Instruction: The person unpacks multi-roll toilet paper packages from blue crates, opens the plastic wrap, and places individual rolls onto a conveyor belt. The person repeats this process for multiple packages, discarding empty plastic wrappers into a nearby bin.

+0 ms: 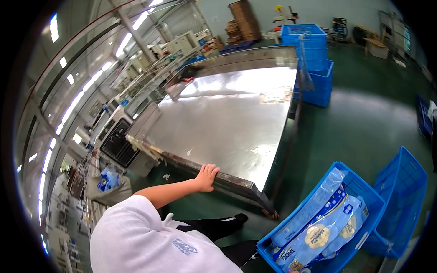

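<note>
My left hand [207, 177] is on the near rim of a large metal-topped table [218, 129], its fingers bent over the edge. The thumb side is partly hidden. At the bottom edge, by the near end of a blue plastic crate [378, 200], shows a small sliver of what looks like my right hand [292, 271]. Its fingers are too cut off to read. Inside the crate lie several blue-and-white soft plastic packages [325, 232], some with a cream flower-shaped print.
Another blue crate [403, 195] stands tilted in view on the right. Stacked blue crates [314, 50] are beyond the table's far right corner. Brown cardboard stacks [245, 20] stand by the back wall. Machines and a dark-fronted cabinet [120, 141] line the left. The floor is green.
</note>
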Demonstrator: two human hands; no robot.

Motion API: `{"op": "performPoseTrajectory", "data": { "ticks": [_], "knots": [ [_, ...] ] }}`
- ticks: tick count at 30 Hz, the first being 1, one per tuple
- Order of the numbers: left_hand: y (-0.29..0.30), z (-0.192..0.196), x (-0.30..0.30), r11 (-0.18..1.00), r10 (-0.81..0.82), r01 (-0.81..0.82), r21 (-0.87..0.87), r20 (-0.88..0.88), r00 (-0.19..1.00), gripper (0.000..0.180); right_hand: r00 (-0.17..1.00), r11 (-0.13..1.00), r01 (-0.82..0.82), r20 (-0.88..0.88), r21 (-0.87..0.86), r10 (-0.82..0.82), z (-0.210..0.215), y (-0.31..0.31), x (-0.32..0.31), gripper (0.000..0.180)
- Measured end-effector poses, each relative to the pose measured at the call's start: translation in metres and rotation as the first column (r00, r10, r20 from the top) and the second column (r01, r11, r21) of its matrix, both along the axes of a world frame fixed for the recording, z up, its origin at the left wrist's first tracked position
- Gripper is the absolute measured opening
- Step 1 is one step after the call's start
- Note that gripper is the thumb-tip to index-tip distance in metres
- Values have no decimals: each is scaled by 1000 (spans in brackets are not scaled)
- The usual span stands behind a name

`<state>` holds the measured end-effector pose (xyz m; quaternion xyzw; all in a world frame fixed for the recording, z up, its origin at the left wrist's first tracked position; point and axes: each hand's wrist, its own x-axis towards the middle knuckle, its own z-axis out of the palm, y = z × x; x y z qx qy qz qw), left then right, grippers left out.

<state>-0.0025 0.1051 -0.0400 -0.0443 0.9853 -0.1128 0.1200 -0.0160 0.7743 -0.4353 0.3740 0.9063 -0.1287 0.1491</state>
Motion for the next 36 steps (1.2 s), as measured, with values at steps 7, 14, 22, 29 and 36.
{"op": "performPoseTrajectory", "data": {
  "ticks": [7,14,22,29,36],
  "knots": [
    [14,-3,15,992,111,-106,61,-76,991,93,866,910,-346,-451,-227,216,86,-79,-194,23],
    [17,-11,20,964,239,-245,106,66,969,103,658,604,-678,-711,-419,246,290,-265,-266,23],
    [13,-45,119,830,257,50,556,-460,850,98,624,352,-764,-758,-540,191,479,-422,-222,22],
    [-74,-97,321,587,627,-398,706,-85,774,50,713,359,-669,-699,-651,60,569,-472,-179,22],
    [-135,-156,492,307,801,-769,561,284,527,52,767,371,-517,-610,-771,-200,619,-448,-164,22]
  ]
}}
